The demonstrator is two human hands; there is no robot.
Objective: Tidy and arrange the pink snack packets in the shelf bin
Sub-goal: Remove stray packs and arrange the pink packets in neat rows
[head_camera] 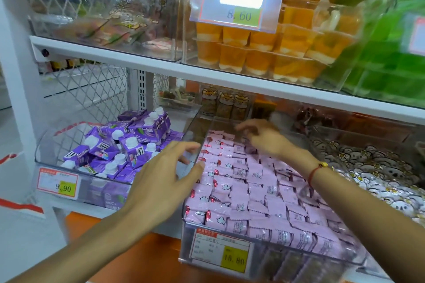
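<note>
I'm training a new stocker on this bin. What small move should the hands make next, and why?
Probably lower the right hand onto the back rows of pink snack packets and press them level. It hovers there, fingers relaxed, holding nothing, while the left hand rests at the clear bin side wall.

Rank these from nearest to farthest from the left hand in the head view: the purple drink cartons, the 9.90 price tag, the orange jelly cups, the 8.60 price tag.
From the left hand:
1. Purple drink cartons, just to its left in the neighbouring bin.
2. 9.90 price tag, lower left on that bin's front.
3. Orange jelly cups, on the shelf above, to the right.
4. 8.60 price tag, higher still, above the cups.
</note>
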